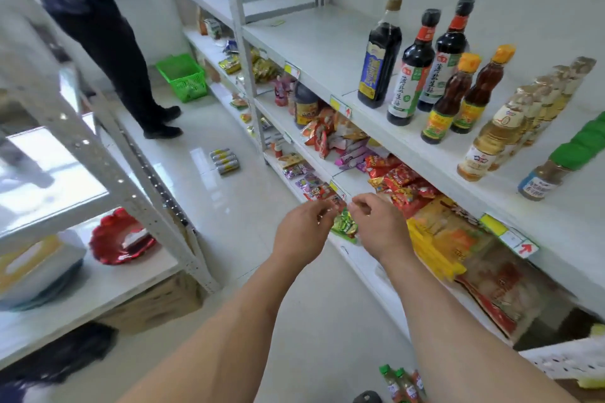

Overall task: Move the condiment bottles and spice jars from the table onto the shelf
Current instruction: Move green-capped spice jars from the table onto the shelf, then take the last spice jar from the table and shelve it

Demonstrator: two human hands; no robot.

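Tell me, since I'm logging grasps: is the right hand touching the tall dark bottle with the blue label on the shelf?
Apart. The head view shows the right hand low before the snack shelf, with open shelf and packets between it and the blue-label bottle standing above.

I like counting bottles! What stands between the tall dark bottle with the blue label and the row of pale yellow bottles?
In the head view, two soy sauce bottles and two orange-capped bottles stand between the blue-label bottle and the pale yellow bottles.

The two dark soy-sauce bottles with red neck bands and green-white labels carry vertical Chinese characters reading 薄盐生抽. At five o'clock, the white shelf-edge tag shows a red upward arrow. Other labels are too blurred to read.
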